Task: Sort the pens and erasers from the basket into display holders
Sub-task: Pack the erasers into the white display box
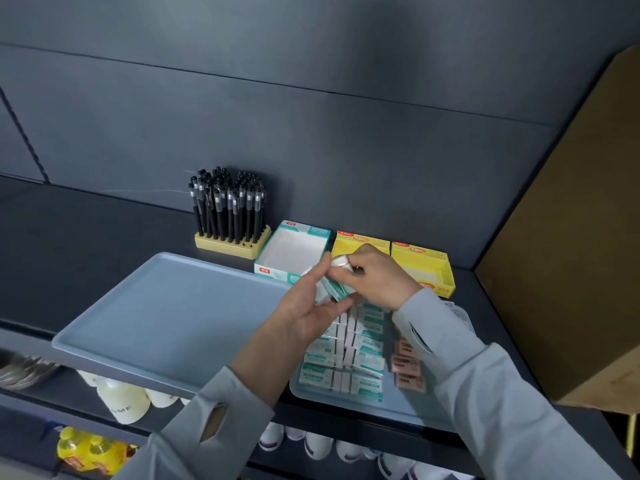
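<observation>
Head view: the black pens (227, 206) stand upright, caps up, packed into a pale wooden block (232, 244) at the back of the dark shelf (86, 244) against the wall. Just right of the block sits an open teal and white box (294, 249), then two yellow boxes (424, 268) side by side.

The left hand (306, 311) is turned palm up, fingers partly stretched. It holds a small stack of erasers (330, 289) between thumb and fingers. These are white with teal sleeves, and their long axis slants from upper left to lower right; they are blurred. The right hand (377, 278) hovers over the stack with fingers curled, pinching one white eraser (341, 263) at its fingertips, in front of the teal box.

Below the hands, rows of erasers (346, 358) in teal and white sleeves lie flat in a small tray (363, 408), long axes running left to right. Pink erasers (407, 367) lie flat beside them at the right end, partly behind the right sleeve (467, 368). A large blue tray (166, 317) lies to the left. A cardboard box (571, 237) stands at the right edge.
</observation>
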